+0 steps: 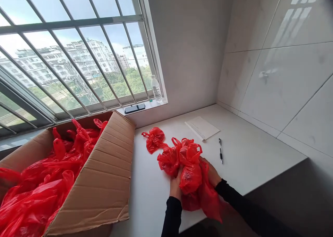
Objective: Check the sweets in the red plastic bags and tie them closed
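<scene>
Several knotted red plastic bags [191, 178] are bunched together at the front edge of the white table. My left hand [176, 184] presses into the bunch from the left, its fingers mostly hidden by the plastic. On the other side my right hand [212, 172] is wrapped round the bags, with its fingertips out of sight behind them. Part of one bag hangs down past the table edge. A smaller tied red bag [155, 139] lies apart, just beyond the bunch to the left.
An open cardboard box [104, 174] full of red plastic bags stands at the left. A notebook [202, 127] and a pen [221, 151] lie on the white table [249, 153]. The barred window's sill holds a phone [134, 108] and a clear bottle [156, 89].
</scene>
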The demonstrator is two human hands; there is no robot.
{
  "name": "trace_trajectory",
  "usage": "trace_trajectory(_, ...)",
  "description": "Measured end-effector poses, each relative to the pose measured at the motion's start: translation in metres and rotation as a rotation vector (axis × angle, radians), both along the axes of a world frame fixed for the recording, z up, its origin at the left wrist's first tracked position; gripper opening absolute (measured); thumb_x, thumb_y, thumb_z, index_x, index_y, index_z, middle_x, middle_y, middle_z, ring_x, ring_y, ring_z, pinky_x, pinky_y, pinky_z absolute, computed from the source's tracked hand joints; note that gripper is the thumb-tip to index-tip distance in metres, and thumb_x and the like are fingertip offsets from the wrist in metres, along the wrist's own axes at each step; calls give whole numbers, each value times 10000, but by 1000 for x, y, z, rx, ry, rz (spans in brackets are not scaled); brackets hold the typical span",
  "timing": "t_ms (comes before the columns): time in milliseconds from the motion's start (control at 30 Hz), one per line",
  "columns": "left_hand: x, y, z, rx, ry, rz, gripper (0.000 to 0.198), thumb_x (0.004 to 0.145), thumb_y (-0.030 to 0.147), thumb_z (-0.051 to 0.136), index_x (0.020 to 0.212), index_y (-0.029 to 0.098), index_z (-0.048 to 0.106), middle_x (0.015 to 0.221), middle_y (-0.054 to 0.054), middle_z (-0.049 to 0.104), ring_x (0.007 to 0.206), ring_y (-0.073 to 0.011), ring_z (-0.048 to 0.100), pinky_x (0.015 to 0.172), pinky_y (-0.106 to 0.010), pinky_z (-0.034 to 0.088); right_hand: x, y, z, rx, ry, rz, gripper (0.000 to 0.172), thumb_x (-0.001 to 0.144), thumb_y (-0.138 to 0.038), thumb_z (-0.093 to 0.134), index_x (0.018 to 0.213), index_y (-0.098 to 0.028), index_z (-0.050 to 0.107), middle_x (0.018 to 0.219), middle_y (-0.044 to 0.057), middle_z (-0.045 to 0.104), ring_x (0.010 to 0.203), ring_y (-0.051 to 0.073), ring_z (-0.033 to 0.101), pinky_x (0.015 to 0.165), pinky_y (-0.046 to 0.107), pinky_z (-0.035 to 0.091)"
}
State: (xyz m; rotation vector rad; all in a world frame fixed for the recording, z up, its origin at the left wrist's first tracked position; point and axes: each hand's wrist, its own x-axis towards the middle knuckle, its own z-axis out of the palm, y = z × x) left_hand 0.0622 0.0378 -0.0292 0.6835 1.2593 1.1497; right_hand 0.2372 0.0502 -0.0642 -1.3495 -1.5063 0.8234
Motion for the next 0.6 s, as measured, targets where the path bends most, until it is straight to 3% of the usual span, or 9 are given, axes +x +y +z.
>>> trace_trajectory(167,20,28,-10,42,-54,-45,349,951,346,643,1259,184,622,1332,-105,624,1185,-271,621,1011,-509,507,19,14,-12,-39,70,-21,528,970,-563,414,1248,-186,658,1302,146,669,1136,303,626,1004,461,493)
trace_trajectory(300,23,56,-10,70,-46,-90,339,947,342,650,1238,170,632,1309,-104,638,1171,-270,629,1005,-512,511,24,34,-11,-55,149,-63,517,947,-554,466,1248,-180,658,1290,153,673,1142,311,626,997,454,499)
trace_trajectory(467,15,108,-9,95,-5,-82,342,953,344,641,1252,181,621,1313,-104,628,1149,-262,632,981,-497,525,14,87,2,-21,181,-23,430,912,-489,526,1165,-189,704,1241,142,703,1106,295,637,994,417,496)
trace_trajectory(600,30,159,-10,125,-28,-55,346,958,346,633,1264,186,614,1326,-107,618,1146,-259,632,970,-491,534,24,138,0,4,130,-29,444,915,-516,484,1106,-196,723,1224,128,711,1142,291,624,1025,420,474)
